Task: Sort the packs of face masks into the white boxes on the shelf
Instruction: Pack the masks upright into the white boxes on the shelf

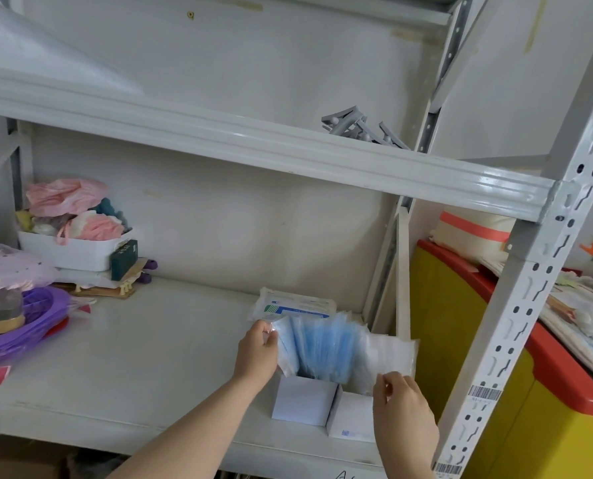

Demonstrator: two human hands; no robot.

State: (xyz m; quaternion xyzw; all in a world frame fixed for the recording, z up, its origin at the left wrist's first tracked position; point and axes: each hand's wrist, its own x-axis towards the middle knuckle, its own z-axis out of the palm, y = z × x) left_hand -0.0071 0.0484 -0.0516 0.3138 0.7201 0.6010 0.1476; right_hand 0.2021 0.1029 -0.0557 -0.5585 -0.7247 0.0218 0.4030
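Two white boxes stand side by side near the front right of the shelf (150,357): the left box (303,399) and the right box (352,418). Several clear packs of blue face masks (326,350) stand upright in the left box, fanned out. My left hand (257,354) pinches the leftmost pack at its upper edge. My right hand (404,406) holds the lower corner of a pack of white masks (390,356) over the right box. A flat white and blue mask packet (297,304) lies behind the boxes.
A white basket (70,252) of pink bags sits at the back left, with a purple bowl (29,323) and clutter in front of it. A grey upright post (530,295) stands just right of my right hand. Beyond it is a red and yellow cabinet (488,340).
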